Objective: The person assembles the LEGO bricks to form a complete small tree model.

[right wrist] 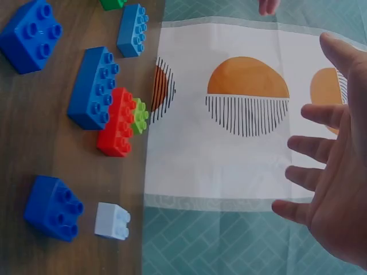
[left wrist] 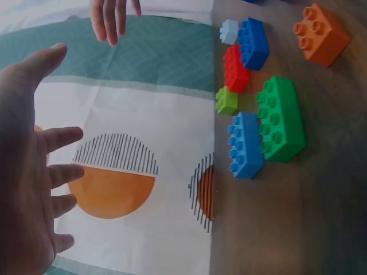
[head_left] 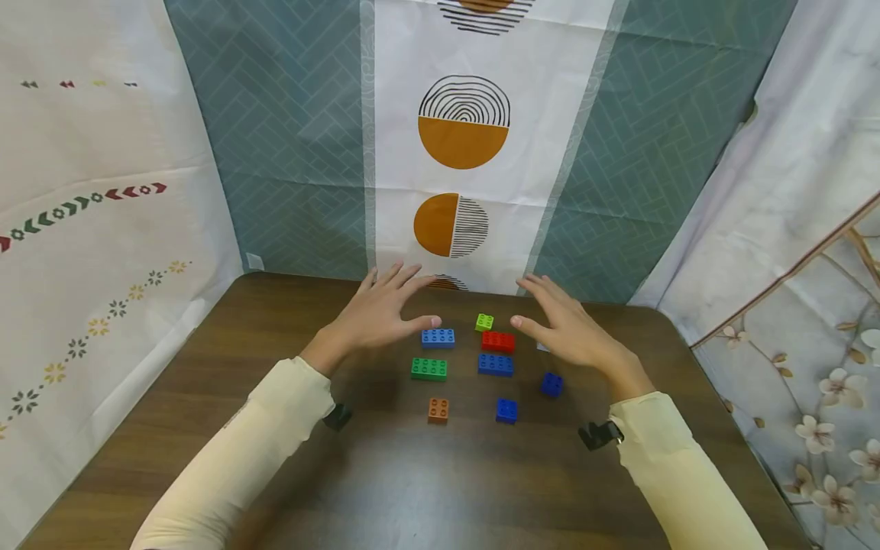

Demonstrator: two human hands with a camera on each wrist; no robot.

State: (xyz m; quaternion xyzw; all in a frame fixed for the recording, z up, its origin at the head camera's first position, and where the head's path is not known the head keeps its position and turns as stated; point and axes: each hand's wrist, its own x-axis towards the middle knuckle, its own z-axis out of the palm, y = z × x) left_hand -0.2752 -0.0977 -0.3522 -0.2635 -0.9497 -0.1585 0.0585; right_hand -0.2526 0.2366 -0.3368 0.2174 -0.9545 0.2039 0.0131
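Note:
Both hands hover above the table with fingers spread and nothing held. My left hand (head_left: 376, 315) is nearest the light blue brick (head_left: 438, 338), its thumb over that brick's edge in the head view. Closer to me lie a green brick (head_left: 429, 369) and an orange brick (head_left: 438, 410). My right hand (head_left: 572, 330) is beside a red brick (head_left: 498, 341), a long blue brick (head_left: 496, 365) and a lime brick (head_left: 484, 322). Two short blue bricks, one (head_left: 506, 411) left of the other (head_left: 552, 384), lie nearer. A pale small brick (right wrist: 112, 220) is mostly hidden by the right hand in the head view.
The bricks lie apart on a brown wooden table (head_left: 385, 489). A patterned teal and white cloth (head_left: 296, 153) hangs along its far edge. Printed white cloths hang on the left (head_left: 103, 267) and right (head_left: 791, 305). Dark straps (head_left: 600, 435) show at the wrists.

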